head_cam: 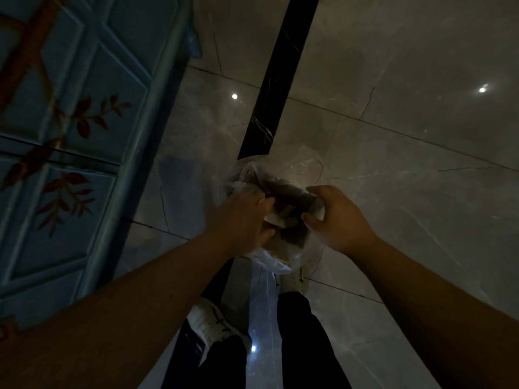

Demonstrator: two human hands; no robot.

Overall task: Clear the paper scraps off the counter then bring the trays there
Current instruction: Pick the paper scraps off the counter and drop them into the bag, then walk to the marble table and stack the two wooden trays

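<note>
A clear plastic bag hangs open over the floor in front of me, with brown and white paper scraps bunched in its mouth. My left hand is closed around the bag's left edge and pressed against the scraps. On the right side of the opening, my right hand pinches the bag's rim together with a white scrap. No counter or trays are in view. The light is dim.
A blue painted cabinet with red leaf patterns stands close on my left. Glossy grey floor tiles with a black stripe run ahead. My white shoes and dark trousers are below the bag.
</note>
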